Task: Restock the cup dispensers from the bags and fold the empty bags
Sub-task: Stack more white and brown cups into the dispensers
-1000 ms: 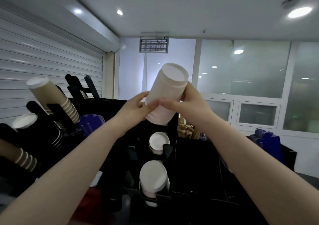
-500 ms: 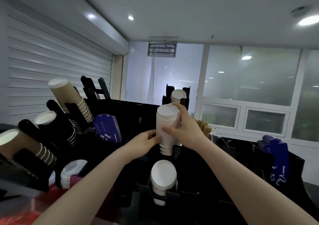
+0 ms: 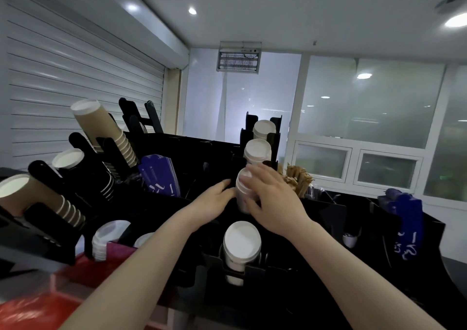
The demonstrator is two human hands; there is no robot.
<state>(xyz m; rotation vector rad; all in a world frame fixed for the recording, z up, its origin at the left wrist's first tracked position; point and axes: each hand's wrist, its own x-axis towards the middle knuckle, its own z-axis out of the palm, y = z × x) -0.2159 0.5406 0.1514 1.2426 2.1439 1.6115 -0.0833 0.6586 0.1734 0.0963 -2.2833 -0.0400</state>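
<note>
Black dispenser rack [image 3: 323, 211]: right hand [image 3: 273, 200] grasps upright white cup stack [image 3: 243, 190] above its slot; left hand [image 3: 214, 198] steadies it alongside.

White cups [image 3: 242, 190] in a black dispenser [image 3: 255, 274], ribbed tan cups [image 3: 101, 127], blue sleeves [image 3: 159, 175].

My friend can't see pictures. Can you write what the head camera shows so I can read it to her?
Two bare hands, the left hand and the right hand, close around a stack of white paper cups standing in a black dispenser. More white cup stacks sit in slots in front and behind, with brown cups in racks to the left.
</note>
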